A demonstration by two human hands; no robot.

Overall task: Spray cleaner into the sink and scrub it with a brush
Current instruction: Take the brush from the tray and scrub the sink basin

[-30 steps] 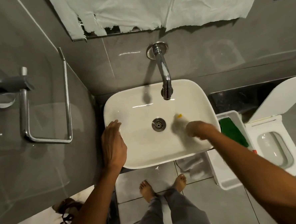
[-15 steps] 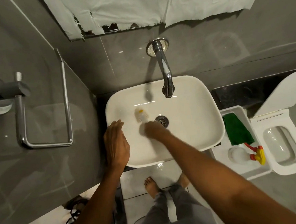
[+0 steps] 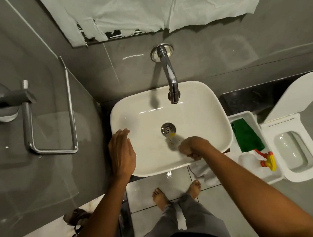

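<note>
1. Beside the glossy white rounded sink (image 3: pixel 202 104): white toilet (image 3: pixel 298 150) on the right, white bin (image 3: pixel 243 115) between them with green cloth (image 3: pixel 246 136) and spray bottle (image 3: pixel 264 157).
2. Above the drain (image 3: pixel 168 129): chrome faucet (image 3: pixel 169 75).
3. Flat on the sink's left rim, fingers spread: left hand (image 3: pixel 121 155).
4. Fisted around a blurred white brush (image 3: pixel 172 140), bristles just beyond the knuckles, by the drain: right hand (image 3: pixel 193 147).

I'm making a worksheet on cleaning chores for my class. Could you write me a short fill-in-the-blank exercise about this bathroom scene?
1. The right hand scrubs the white ceramic sink with a blurred, yellow-tipped ____.
2. The left hand lies open and flat on the sink's ____ rim.
3. The brush head sits just in front of the round metal ____.
4. The folded cloth beside the sink is ____.

Missing words: brush; left; drain; green
</note>
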